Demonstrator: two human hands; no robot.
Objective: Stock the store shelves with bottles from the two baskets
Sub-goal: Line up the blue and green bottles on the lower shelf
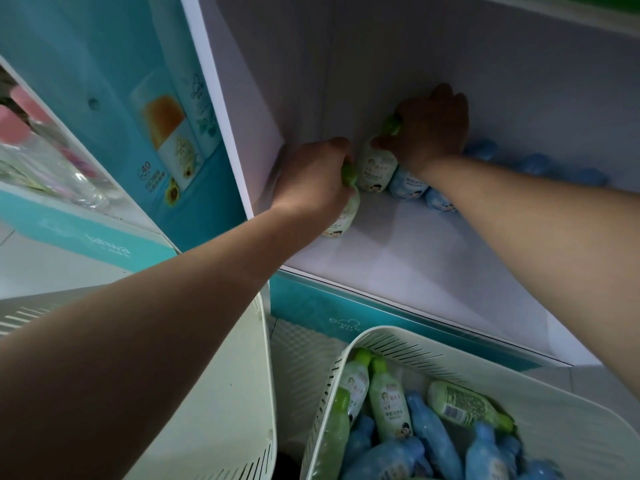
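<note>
While both hands grip bottles, more crowd the basket.

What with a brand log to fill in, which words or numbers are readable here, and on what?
"40": on the poster on the shelf unit's side.
"jahwa": on the teal ledge at left.
"Givin", cut off by the basket rim: on the shelf strip.
Every bottle label: too blurred to read.

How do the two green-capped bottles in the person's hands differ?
The left hand holds the front bottle nearer the shelf edge, by the side wall; the right hand holds the back bottle deeper in, beside the blue bottles. Both are pale with green caps.
</note>
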